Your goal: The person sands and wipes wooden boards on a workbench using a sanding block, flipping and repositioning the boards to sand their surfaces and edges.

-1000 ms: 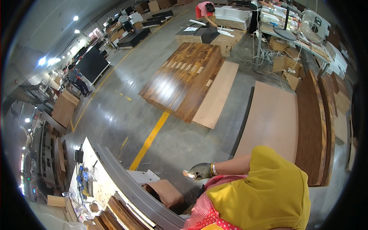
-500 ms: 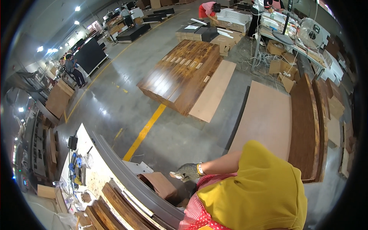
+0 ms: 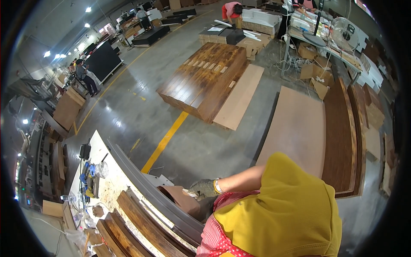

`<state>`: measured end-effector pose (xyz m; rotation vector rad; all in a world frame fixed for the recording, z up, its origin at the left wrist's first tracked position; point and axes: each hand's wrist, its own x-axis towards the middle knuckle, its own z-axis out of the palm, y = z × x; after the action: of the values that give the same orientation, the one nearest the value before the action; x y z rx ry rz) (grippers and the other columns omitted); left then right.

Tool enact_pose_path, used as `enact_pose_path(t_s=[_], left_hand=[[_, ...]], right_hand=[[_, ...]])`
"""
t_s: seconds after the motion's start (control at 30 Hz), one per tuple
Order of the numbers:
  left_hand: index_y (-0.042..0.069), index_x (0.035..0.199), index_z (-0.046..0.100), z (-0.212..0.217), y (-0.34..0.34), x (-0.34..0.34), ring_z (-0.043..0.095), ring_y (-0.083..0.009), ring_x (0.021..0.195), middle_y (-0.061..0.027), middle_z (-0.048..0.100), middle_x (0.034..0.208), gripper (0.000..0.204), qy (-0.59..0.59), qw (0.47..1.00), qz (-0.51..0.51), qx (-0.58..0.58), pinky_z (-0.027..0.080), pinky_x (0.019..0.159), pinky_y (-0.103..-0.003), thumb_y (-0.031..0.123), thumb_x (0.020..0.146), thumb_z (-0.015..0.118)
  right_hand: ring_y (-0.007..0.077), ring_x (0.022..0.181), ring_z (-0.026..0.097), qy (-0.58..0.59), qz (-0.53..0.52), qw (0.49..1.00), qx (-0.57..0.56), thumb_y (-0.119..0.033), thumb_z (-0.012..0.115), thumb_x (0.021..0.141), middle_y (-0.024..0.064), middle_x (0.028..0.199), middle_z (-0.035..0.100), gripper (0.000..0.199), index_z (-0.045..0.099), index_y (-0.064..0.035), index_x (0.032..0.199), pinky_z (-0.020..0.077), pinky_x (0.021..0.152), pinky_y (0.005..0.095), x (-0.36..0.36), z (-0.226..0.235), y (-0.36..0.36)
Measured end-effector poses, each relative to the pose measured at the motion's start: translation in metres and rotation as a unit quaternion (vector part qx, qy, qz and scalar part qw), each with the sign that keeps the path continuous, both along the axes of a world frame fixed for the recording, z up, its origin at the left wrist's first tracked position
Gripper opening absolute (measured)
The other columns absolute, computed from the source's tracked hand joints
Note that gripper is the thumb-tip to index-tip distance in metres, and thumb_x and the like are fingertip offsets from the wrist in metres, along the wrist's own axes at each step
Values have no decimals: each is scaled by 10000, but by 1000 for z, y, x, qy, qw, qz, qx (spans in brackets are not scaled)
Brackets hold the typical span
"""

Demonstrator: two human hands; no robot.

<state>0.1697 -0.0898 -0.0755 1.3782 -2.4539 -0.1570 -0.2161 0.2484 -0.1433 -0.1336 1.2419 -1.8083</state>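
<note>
My right hand [image 3: 203,189], in a worn grey glove with a yellowish band at the wrist, reaches out from my yellow sleeve. Its fingers look drawn together, with a small pale patch at their tips; whether that is a held thing or the fingertips themselves is unclear. The hand is at the upper edge of an open brown cardboard box [image 3: 183,201], which stands low beside the workbench. My left hand is out of view. Brown stained wooden strips [image 3: 143,220] lie along the white workbench top [image 3: 112,182], to the left of the box.
Blue-and-black power tools [image 3: 89,179] and a clear plastic roll [image 3: 101,169] lie on the bench. A grey rail [image 3: 141,175] edges it. Ahead stands a stack of brown wooden panels [image 3: 201,81]. Tall panels [image 3: 340,141] stand at the right. Co-workers [image 3: 232,10] are farther off.
My right hand has moved slightly left, from beside the box to its upper edge. The view has shifted a little.
</note>
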Motion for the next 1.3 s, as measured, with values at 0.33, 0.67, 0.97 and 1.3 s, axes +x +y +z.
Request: enact_pose_path(t_s=[0.33,0.67,0.97,1.3], left_hand=[[39,1273,569,21,1,-3,642,-378,1013,-222,641,1161,463,-34,999,-21,15,533,873,-449,391,981,497],[80,1257,576,38,11,-2,635,-395,1001,-206,641,1142,481,-33,998,-33,33,523,858,-460,441,940,556],[79,1250,578,22,13,21,635,-394,1000,-204,640,1141,485,-71,997,10,37,522,860,-461,448,936,559],[79,1243,580,28,14,18,635,-393,999,-202,639,1140,489,-97,995,11,34,521,861,-462,456,931,564]], right_hand=[[277,907,617,360,53,927,87,-99,799,726,127,1001,612,443,591,-37,1111,514,789,382,-4,-68,-4],[238,866,612,92,-13,996,-16,-81,752,774,156,1036,642,461,594,-74,1207,507,771,344,2,-42,8],[303,899,631,219,27,975,8,-94,791,731,135,1000,644,502,596,-85,1193,523,801,380,-4,-50,-25],[331,961,619,74,27,997,0,-89,801,699,147,1039,623,545,584,-80,1199,519,815,400,-2,-64,-27]])
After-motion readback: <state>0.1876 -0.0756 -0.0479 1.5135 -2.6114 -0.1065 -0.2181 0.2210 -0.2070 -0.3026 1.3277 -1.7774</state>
